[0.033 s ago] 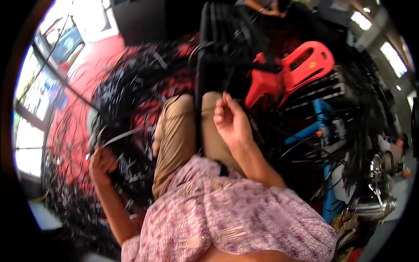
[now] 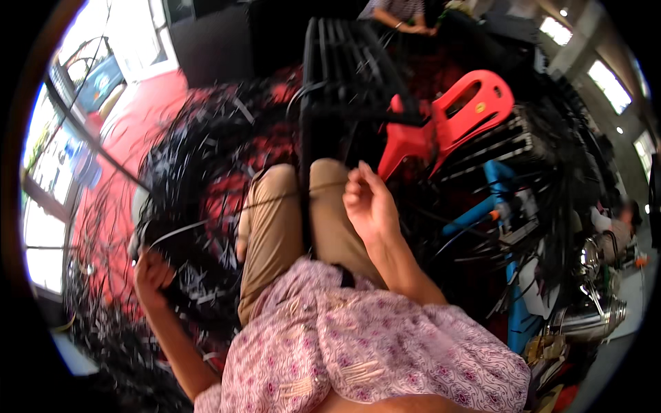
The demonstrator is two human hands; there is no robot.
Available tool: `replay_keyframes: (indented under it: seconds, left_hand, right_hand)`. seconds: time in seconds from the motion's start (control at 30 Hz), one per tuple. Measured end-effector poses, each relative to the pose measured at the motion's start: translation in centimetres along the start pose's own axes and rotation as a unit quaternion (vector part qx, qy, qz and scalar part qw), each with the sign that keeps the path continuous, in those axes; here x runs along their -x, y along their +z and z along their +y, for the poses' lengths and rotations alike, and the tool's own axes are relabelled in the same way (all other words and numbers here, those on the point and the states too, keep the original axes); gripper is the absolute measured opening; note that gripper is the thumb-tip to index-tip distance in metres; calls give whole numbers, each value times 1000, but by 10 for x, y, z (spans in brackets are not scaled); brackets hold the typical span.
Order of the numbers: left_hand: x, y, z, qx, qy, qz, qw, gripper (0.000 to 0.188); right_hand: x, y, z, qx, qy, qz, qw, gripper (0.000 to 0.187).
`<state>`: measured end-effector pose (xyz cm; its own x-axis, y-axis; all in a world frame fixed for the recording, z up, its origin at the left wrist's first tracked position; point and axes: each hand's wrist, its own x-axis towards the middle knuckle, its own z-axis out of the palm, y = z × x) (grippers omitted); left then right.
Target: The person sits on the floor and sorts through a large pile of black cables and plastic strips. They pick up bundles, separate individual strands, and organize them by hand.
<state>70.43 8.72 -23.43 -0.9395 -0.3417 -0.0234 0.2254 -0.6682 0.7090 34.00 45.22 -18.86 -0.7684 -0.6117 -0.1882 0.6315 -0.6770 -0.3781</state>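
A long thin plastic strip (image 2: 177, 229) runs from my left hand (image 2: 153, 277), out at the left, across my knees toward my right hand (image 2: 372, 208). Its left part looks pale and its part over the trousers dark. The fingers of my left hand are closed on its end. My right hand is raised by the right knee, thumb and fingertips pinched together where the strip seems to end; the grip itself is too small to make out. Just ahead of my knees stands a black slatted frame (image 2: 358, 72).
Heaps of loose black strips (image 2: 186, 144) cover the red floor at the left. A red plastic chair (image 2: 451, 113) stands ahead on the right, near a blue metal frame (image 2: 506, 179). A shiny metal flask (image 2: 585, 321) is farther right. Another person's hands (image 2: 418, 29) show at the far side.
The whole view has shifted a little. The strip now shows as a line across my knees. Both hands keep their closed grip, the left slightly farther out.
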Motion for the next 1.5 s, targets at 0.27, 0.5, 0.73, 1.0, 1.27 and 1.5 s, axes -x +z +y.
replay_keyframes:
  seconds: [0.27, 0.5, 0.73, 1.0, 1.27, 1.5]
  left_hand:
    - [-18, 21, -35, -56, 109, 152, 981, 29]
    - [-13, 60, -76, -5, 9, 118, 993, 33]
    - [5, 90, -82, -36, -2, 47, 998, 33]
    - [38, 120, -81, -33, -13, 27, 999, 36]
    - [32, 142, -91, -45, -46, 75, 995, 27]
    - [26, 133, -72, -17, -16, 81, 996, 33]
  right_hand:
    - [38, 53, -174, 148, -550, 70, 819, 19]
    - [-30, 276, -116, 138, -428, -343, 825, 8]
    - [-202, 342, 83, 710, -223, -359, 563, 19]
    - [-152, 145, 255, 839, 16, -540, 63, 27]
    - [-91, 150, 258, 789, -60, -605, 87, 24]
    - [-85, 146, 167, 865, -110, -303, 383, 43]
